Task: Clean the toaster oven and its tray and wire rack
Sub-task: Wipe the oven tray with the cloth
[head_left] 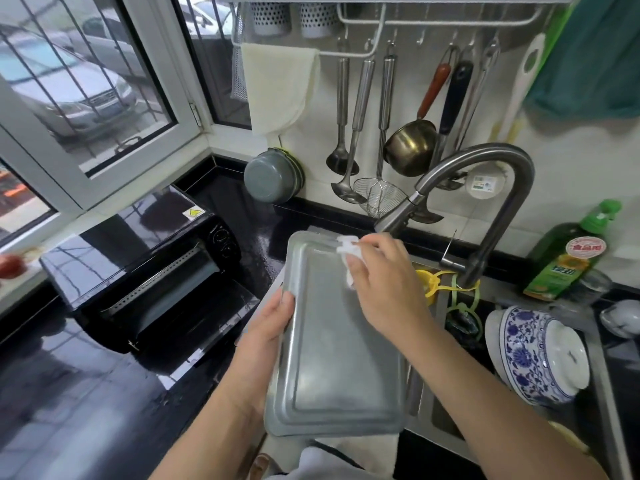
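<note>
Gripping the tray [332,348] edge, left hand [270,327]; right hand [384,289] presses a cloth [348,249].

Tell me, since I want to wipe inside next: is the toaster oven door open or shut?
Open. The toaster oven door is folded down, exposing the dark interior.

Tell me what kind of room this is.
Most likely a home kitchen: a sink under a tall faucet, ladles hanging on a wall rail, and an open toaster oven on the black counter.
</note>
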